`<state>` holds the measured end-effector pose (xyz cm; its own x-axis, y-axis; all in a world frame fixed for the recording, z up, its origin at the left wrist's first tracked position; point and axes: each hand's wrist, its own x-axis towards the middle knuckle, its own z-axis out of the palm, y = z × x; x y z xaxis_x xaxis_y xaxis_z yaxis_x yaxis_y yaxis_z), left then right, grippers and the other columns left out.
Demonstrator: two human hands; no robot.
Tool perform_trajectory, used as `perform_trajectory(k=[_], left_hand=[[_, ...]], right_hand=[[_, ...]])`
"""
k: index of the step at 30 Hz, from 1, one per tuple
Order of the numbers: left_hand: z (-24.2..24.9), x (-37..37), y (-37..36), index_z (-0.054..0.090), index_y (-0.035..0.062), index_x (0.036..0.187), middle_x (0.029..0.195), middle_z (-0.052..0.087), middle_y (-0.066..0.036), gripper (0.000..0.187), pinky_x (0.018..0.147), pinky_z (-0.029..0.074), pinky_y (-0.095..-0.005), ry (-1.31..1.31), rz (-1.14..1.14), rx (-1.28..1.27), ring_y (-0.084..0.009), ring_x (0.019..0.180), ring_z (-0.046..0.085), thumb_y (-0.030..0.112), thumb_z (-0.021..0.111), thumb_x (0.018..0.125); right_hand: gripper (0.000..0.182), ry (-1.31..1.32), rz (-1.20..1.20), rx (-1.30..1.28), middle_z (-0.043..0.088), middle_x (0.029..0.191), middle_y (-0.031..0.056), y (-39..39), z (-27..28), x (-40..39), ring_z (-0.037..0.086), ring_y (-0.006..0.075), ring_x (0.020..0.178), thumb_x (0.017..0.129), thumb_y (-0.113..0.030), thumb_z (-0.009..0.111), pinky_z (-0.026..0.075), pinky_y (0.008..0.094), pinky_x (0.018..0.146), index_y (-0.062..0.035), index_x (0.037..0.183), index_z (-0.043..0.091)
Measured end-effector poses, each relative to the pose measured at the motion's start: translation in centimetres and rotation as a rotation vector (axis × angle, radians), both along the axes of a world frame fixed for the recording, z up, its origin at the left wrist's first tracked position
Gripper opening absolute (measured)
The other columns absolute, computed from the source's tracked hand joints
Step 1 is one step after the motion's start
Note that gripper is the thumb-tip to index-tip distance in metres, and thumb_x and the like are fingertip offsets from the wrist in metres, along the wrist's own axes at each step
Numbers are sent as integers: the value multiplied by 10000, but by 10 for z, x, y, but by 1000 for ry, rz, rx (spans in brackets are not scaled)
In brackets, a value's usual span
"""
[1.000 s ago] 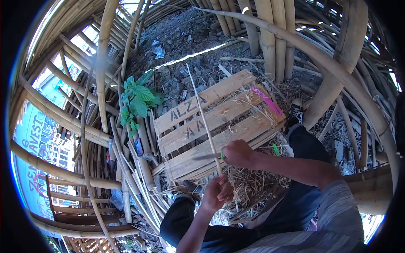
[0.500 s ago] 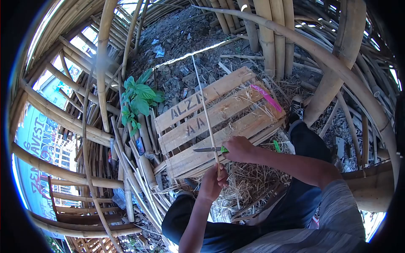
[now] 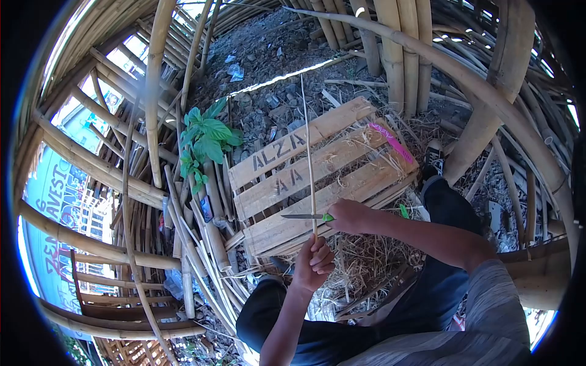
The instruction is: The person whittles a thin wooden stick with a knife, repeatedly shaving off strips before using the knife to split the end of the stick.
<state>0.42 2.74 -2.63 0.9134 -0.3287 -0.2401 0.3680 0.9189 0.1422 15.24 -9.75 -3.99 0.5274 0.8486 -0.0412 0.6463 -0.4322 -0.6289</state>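
My left hand (image 3: 314, 264) is closed around the lower end of a long thin bamboo strip (image 3: 308, 146), which points up and away over the crate. My right hand (image 3: 349, 216) grips a knife by its green handle (image 3: 328, 217). The knife's blade (image 3: 299, 216) lies across the strip just above my left hand, pointing left. Beneath both hands is a wooden slatted crate (image 3: 317, 165) with stencilled letters and a pink tag (image 3: 390, 141) on its right side.
Straw and shavings (image 3: 360, 262) cover the ground between my legs. Thin cut strips (image 3: 210, 293) lean at the left beside a leafy green plant (image 3: 207, 135). Thick bamboo poles (image 3: 403, 61) stand at the back, and a bamboo lattice wall (image 3: 104, 250) runs along the left.
The far end of the bamboo strip has swung to the right, so it stands more upright in view. My left hand has turned slightly, and the knife stays against the strip.
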Motion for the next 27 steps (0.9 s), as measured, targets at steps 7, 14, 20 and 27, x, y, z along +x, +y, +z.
perform_trajectory(k=[7,14,20,27], left_hand=[[0,-1,-2,387,137,720,481,293,44,339,359,290,-174,29,22,-79,-57,416,279,322,295,989],[5,-3,-6,378,143,723,482,285,43,330,348,269,-169,29,46,31,-55,416,279,320,296,989],[6,-6,-13,359,144,717,482,276,42,331,352,263,-170,45,2,92,-57,416,267,322,293,988],[2,-5,-8,344,142,706,483,264,38,342,353,264,-179,57,38,171,-64,415,248,322,286,991]], right_hand=[[285,-148,43,-52,612,695,224,-3,19,-11,629,375,693,765,-253,583,510,448,657,27,733,627],[286,-146,97,-95,616,708,222,-6,27,-23,637,360,707,763,-257,576,517,431,643,21,722,629],[281,54,-61,-148,617,740,247,-5,16,-6,637,364,726,762,-246,561,515,437,666,24,722,629],[276,-102,67,-120,619,684,218,-3,9,-24,636,366,686,744,-259,574,519,436,662,6,699,639]])
